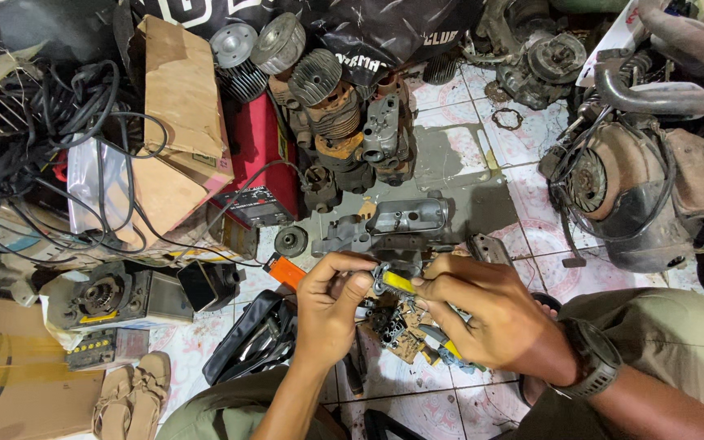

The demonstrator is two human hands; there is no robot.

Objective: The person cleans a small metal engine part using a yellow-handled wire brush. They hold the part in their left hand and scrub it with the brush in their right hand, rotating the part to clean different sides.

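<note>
We held a small metal part point(382, 279) in our left hand point(327, 305), fingers pinched shut. Our right hand point(490, 318) gripped a yellow-handled tool point(398, 282) against it.

The fingers point(352, 273) hide most of the small metal part point(382, 279); the cardboard box point(10, 367) is cut off at the left edge

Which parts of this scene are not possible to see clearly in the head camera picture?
- The small grey metal part: mostly hidden by the fingers of the left hand and right hand; its kind cannot be told.
- The yellow-handled tool: its tip is hidden behind the part.
- The bits on the cardboard scrap: too small and shaded by the hands.
- The engine at right: cut off by the picture edge.
</note>
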